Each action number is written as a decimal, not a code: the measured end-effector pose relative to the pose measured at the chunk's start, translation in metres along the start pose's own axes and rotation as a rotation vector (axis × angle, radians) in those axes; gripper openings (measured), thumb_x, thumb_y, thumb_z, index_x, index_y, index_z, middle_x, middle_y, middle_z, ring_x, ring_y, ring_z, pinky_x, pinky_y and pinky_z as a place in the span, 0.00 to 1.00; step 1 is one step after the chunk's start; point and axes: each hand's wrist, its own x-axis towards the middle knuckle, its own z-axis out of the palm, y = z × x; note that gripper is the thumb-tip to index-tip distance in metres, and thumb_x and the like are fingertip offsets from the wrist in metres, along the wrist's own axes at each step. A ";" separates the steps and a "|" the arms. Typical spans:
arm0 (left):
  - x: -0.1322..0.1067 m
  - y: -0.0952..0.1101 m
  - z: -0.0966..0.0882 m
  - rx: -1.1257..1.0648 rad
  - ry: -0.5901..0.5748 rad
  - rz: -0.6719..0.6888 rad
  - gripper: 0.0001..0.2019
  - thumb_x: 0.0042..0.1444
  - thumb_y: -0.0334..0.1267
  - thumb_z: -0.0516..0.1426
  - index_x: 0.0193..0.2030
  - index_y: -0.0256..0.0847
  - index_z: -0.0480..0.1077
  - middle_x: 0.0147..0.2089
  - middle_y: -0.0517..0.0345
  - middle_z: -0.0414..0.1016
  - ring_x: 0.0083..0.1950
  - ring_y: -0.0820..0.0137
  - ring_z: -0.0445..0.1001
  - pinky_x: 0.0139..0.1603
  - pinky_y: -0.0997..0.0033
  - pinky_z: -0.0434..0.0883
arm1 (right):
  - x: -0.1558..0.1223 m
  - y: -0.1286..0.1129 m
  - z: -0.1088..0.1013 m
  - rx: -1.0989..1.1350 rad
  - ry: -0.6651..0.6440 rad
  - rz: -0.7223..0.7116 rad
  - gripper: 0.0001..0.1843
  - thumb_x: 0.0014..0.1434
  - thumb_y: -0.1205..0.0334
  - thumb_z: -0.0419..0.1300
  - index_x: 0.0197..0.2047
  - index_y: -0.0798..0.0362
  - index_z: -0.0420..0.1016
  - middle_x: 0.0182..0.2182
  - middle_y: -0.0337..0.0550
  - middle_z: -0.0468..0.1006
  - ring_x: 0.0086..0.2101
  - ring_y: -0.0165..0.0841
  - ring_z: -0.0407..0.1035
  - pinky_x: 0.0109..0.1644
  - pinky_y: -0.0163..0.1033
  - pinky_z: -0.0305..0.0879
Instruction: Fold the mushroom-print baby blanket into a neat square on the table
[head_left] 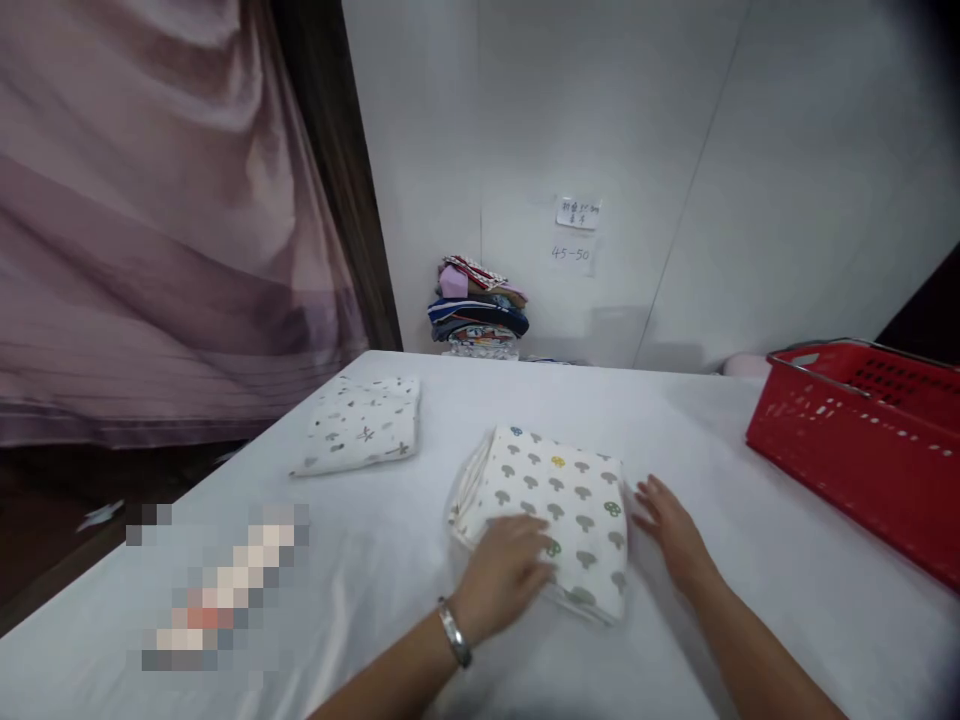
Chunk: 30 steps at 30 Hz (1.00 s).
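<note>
To the left of the red basket [847, 480], on the white-covered table [712, 415], lies the mushroom-print cloth [577, 490], folded into a thick pad with grey mushrooms and a few blue, yellow and green ones. Its layers show loosely along the side farther from the basket. On that farther side, the left hand [504, 575] is over the cloth's near part, fingers reaching across the print and thumb parted from them; blur hides whether it presses down or only hovers. A silver bracelet [454, 635] circles that wrist. On the side nearer the basket, the right hand [666, 525] is just beside the cloth's edge, fingers spread wide and holding nothing. Farther left of the basket, beyond the mushroom print, a second folded cloth [367, 425] with small scattered motifs lies flat. Left of the basket and farther back, against the pale wall [637, 120], stands a stack of folded fabrics [480, 310]; between stack and basket, two handwritten paper labels [576, 213] are stuck up, the lower reading "45-50".
</note>
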 end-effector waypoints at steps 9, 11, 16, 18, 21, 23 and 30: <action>-0.011 -0.084 -0.031 -0.500 0.429 -0.942 0.21 0.51 0.47 0.54 0.49 0.36 0.66 0.45 0.48 0.73 0.41 0.66 0.73 0.36 0.66 0.73 | -0.073 -0.036 0.068 -0.604 -0.661 -0.530 0.30 0.57 0.45 0.50 0.60 0.48 0.60 0.60 0.43 0.58 0.59 0.40 0.51 0.61 0.50 0.47; -0.012 -0.084 -0.027 -0.687 0.469 -0.992 0.21 0.51 0.47 0.54 0.48 0.36 0.65 0.44 0.48 0.73 0.40 0.67 0.73 0.33 0.69 0.73 | -0.082 -0.033 0.099 -0.755 -0.781 -0.629 0.38 0.55 0.43 0.50 0.64 0.52 0.50 0.63 0.45 0.47 0.62 0.42 0.41 0.63 0.52 0.38; -0.017 -0.081 -0.020 -0.691 0.496 -0.925 0.16 0.53 0.45 0.51 0.44 0.38 0.68 0.43 0.51 0.73 0.42 0.68 0.72 0.32 0.71 0.73 | -0.082 -0.011 0.153 -0.981 -0.721 -0.685 0.40 0.54 0.47 0.55 0.63 0.60 0.51 0.63 0.56 0.43 0.62 0.49 0.35 0.62 0.57 0.33; -0.020 -0.082 -0.018 -0.605 0.480 -0.900 0.15 0.53 0.44 0.50 0.43 0.38 0.69 0.41 0.52 0.74 0.41 0.68 0.72 0.32 0.72 0.73 | -0.074 -0.007 0.157 -0.881 -0.678 -0.674 0.31 0.56 0.51 0.52 0.60 0.58 0.59 0.61 0.54 0.52 0.60 0.48 0.44 0.61 0.56 0.38; -0.024 -0.084 -0.013 -0.450 0.424 -0.837 0.16 0.53 0.45 0.50 0.43 0.40 0.69 0.41 0.54 0.74 0.41 0.68 0.73 0.32 0.72 0.73 | -0.050 -0.018 0.137 -0.452 -0.611 -0.427 0.29 0.58 0.44 0.46 0.54 0.54 0.67 0.52 0.51 0.69 0.52 0.44 0.61 0.56 0.51 0.54; -0.026 -0.084 -0.011 -0.342 0.400 -0.775 0.16 0.54 0.46 0.49 0.44 0.41 0.68 0.43 0.54 0.74 0.42 0.67 0.73 0.34 0.70 0.72 | -0.026 -0.032 0.104 -0.109 -0.510 -0.215 0.36 0.56 0.38 0.42 0.54 0.57 0.67 0.48 0.53 0.72 0.48 0.44 0.66 0.51 0.51 0.60; -0.025 -0.079 -0.014 -0.074 0.358 -0.638 0.16 0.55 0.40 0.48 0.47 0.41 0.67 0.47 0.54 0.72 0.45 0.68 0.71 0.46 0.66 0.69 | 0.038 -0.023 -0.042 0.379 0.059 -0.173 0.31 0.56 0.43 0.40 0.56 0.51 0.64 0.53 0.49 0.67 0.51 0.42 0.64 0.48 0.47 0.64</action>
